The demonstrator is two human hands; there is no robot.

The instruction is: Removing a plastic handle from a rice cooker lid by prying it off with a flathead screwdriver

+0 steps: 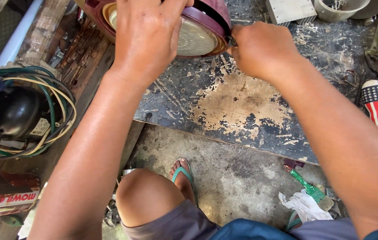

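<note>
Under the left hand [146, 35], clamped over a round maroon lamp [200, 31] on the tabletop [242, 106], the right hand [260, 49] pinches something small at its rim, the lamp apparently not yet apart.

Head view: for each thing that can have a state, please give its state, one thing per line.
Left hand: grip closed over the top of the lamp.
Right hand: fist shut on a thin dark tool at the lamp's rim; tool mostly hidden.
Lamp: round, maroon, lying tilted on the workbench.
Workbench: paint worn off, scratched.
Brush: green, lying on the floor.
Rag: crumpled on the floor.
Hose: coiled.
</note>
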